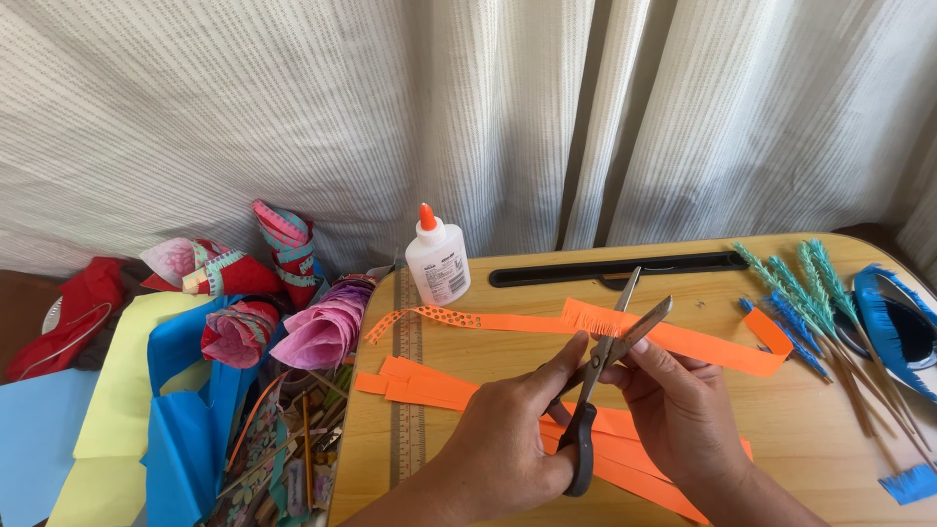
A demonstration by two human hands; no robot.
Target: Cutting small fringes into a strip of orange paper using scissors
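White curtains hang behind a wooden worktop [488, 293] with a glue bottle [436, 256] set back out of the way. Left hand [508, 444] grips open scissors [597, 381]. Right hand [683, 410] pinches the long orange paper strip [683, 342], lifting it taut to the blades.

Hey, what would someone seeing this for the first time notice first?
Mid-frame, the left hand works open scissors on a fringed orange strip that the right hand holds over the wooden table. A glue bottle stands behind them, teal fringed sticks lie to the right, and bright paper cones pile up at left.
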